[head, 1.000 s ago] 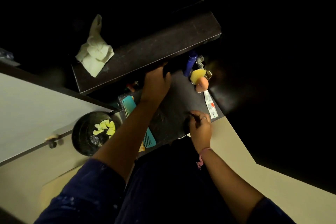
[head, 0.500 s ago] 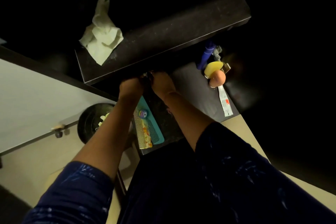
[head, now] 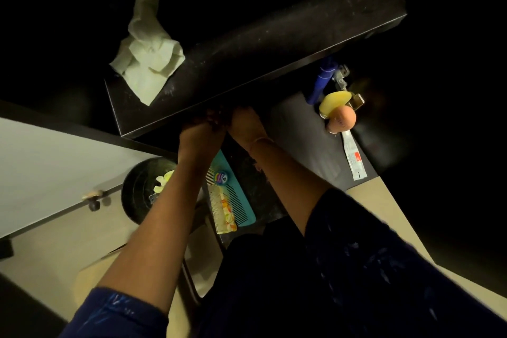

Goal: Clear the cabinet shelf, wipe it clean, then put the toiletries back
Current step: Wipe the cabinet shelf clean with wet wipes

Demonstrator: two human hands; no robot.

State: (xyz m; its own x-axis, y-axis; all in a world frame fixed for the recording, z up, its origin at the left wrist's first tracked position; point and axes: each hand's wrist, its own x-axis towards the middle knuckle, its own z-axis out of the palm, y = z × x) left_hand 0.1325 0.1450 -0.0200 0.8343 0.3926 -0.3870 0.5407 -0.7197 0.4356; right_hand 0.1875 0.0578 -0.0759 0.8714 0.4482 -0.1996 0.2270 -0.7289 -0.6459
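Note:
Both my hands meet under the front edge of the dark upper shelf. My left hand and my right hand have their fingers curled together around something small and dark, mostly hidden in shadow. A crumpled pale cloth lies on the upper shelf's left end. On the lower shelf lie a teal comb, a beige comb, a small round tin, a blue tube, a yellow sponge, a peach sponge and a white tube.
A black bowl with yellow pieces sits at the lower left, partly behind my left forearm. A white cabinet door with a small knob stands open at the left. The surroundings beyond the shelves are dark.
My right hand left the lower shelf's front edge and moved up to join my left hand under the upper shelf. The view has shifted slightly.

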